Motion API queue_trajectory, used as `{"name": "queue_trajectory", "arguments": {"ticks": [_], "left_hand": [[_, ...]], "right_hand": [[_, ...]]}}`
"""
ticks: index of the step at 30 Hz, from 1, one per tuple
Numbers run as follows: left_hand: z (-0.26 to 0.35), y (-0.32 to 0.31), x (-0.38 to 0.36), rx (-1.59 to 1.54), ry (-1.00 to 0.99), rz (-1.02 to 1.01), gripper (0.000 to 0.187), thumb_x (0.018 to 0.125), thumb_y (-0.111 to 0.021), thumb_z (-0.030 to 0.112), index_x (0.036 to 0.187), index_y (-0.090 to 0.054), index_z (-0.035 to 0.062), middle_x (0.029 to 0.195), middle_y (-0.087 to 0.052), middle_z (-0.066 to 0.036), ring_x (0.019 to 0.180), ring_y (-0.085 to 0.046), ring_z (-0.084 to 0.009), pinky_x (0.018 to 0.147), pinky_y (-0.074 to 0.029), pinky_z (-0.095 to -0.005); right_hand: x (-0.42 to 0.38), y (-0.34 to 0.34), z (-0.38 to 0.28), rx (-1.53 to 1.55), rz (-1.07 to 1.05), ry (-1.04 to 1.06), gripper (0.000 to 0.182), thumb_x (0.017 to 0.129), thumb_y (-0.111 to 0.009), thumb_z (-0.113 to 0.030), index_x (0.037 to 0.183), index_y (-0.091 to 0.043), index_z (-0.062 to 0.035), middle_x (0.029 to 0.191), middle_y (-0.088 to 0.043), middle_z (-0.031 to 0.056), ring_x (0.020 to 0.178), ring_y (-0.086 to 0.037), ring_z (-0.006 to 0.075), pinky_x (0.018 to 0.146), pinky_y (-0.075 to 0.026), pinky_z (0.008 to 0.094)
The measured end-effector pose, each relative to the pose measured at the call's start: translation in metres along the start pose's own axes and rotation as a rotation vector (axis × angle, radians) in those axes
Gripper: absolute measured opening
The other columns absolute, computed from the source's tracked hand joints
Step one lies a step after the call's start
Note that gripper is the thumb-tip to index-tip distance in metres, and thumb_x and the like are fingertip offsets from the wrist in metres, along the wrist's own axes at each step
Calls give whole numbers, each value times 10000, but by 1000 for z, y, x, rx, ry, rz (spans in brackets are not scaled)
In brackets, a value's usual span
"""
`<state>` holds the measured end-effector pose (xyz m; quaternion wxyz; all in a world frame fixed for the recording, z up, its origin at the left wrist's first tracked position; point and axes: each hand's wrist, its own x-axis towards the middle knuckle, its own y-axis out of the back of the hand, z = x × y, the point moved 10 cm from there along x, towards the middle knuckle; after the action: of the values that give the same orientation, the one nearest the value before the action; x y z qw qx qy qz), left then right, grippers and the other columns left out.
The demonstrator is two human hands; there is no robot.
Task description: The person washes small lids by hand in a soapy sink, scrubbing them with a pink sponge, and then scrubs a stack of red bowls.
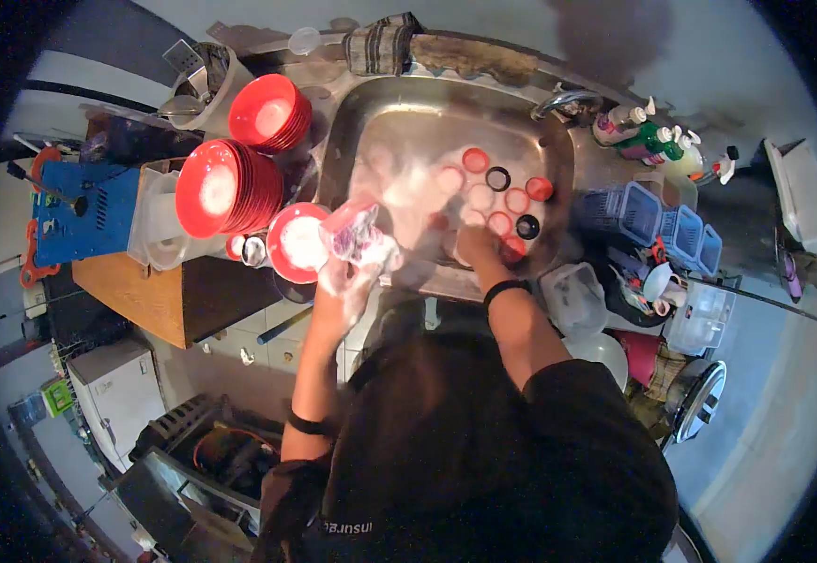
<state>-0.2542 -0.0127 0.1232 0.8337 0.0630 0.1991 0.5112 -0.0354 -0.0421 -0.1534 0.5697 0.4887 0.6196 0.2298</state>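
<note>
Soapy foam covers my left hand [357, 272], which is closed on a foamy cloth or sponge [359, 235] at the sink's left edge. A red item is close against the cloth; its shape is hard to make out. Inside the metal sink [352, 108], my right hand [477, 246] reaches down into cloudy water, its fingers hidden. Several small red round cups or lids [475, 159] and two black rings [497, 178] lie in the water beyond and beside my right hand. Just left of my left hand stands a red bowl [297, 242] with white foam inside.
Stacked red bowls [209, 188] and a second stack [269, 111] stand left of the sink. The faucet [568, 101] is at the back right, with soap bottles [657, 141] beyond. Blue baskets [629, 214] and a clear container [575, 296] are on the right. A striped cloth [378, 49] hangs behind.
</note>
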Motion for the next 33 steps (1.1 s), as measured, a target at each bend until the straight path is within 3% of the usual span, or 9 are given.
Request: {"name": "queue_trajectory", "arguments": {"ticks": [2, 5, 13, 23, 26, 28, 30, 31, 33], "left_hand": [[0, 12, -12, 14, 55, 108, 254, 889, -571, 101, 1116, -581, -13, 884, -602, -38, 747, -529, -102, 665, -454, -259], [-19, 22, -22, -46, 45, 132, 261, 899, -559, 118, 1130, -580, -2, 884, -601, -25, 723, -526, -80, 628, -455, -241], [-30, 32, -31, -132, 146, 192, 294, 915, -546, 210, 1132, -571, 14, 915, -626, -37, 727, -560, -97, 614, -473, -245], [-41, 34, -35, -175, 157, 139, 270, 917, -585, 212, 1087, -566, 3, 852, -604, -20, 684, -527, -78, 593, -452, -240], [-50, 29, -31, -125, 178, 50, 278, 916, -574, 177, 1112, -539, -17, 883, -594, -40, 748, -542, -96, 661, -467, -256], [-33, 25, -20, -189, -44, 97, 258, 912, -562, 148, 1105, -513, -16, 810, -552, -10, 692, -511, -78, 597, -424, -231], [-51, 17, -8, -160, -40, 52, 287, 918, -558, 158, 1137, -483, -12, 825, -537, -5, 702, -499, -73, 605, -420, -231], [-43, 12, -3, -130, -119, 48, 298, 916, -559, 166, 1144, -484, -10, 877, -549, -36, 775, -513, -99, 683, -437, -256], [-38, -4, 4, -155, -74, -34, 283, 917, -561, 182, 1113, -491, -10, 918, -564, -63, 810, -526, -124, 716, -460, -286]], "right_hand": [[-11, -8, -1, -32, -98, -75, 224, 847, -532, -140, 961, -664, 0, 984, -664, 235, 961, -657, 336, 777, -527, 452], [8, -34, 21, 140, 133, -170, 201, 830, -559, -131, 964, -667, -27, 991, -673, 216, 969, -666, 317, 775, -545, 423], [23, -24, 6, -120, 92, -310, 159, 837, -568, -126, 912, -696, -67, 935, -700, 163, 866, -696, 282, 666, -569, 411], [20, -14, 6, -21, 163, -76, 167, 828, -560, -118, 914, -695, -70, 920, -686, 199, 908, -678, 329, 725, -552, 447], [37, -28, 25, 104, 151, -109, 181, 805, -569, -119, 934, -677, -53, 944, -669, 237, 936, -664, 353, 753, -536, 451], [24, -11, 14, 540, 31, -86, 244, 828, -545, -192, 985, -653, -40, 926, -680, 195, 883, -665, 322, 740, -530, 426], [3, 14, -14, 981, -97, -50, 320, 850, -522, -265, 1036, -628, -28, 909, -691, 152, 831, -666, 292, 726, -523, 402], [-7, 27, -30, 1200, -165, -26, 360, 861, -511, -302, 1061, -616, -21, 900, -696, 131, 804, -666, 277, 720, -520, 389], [-23, 69, -45, 1115, -43, -7, 268, 853, -509, -189, 1037, -603, -18, 901, -645, 86, 808, -614, 209, 717, -498, 336]]}}
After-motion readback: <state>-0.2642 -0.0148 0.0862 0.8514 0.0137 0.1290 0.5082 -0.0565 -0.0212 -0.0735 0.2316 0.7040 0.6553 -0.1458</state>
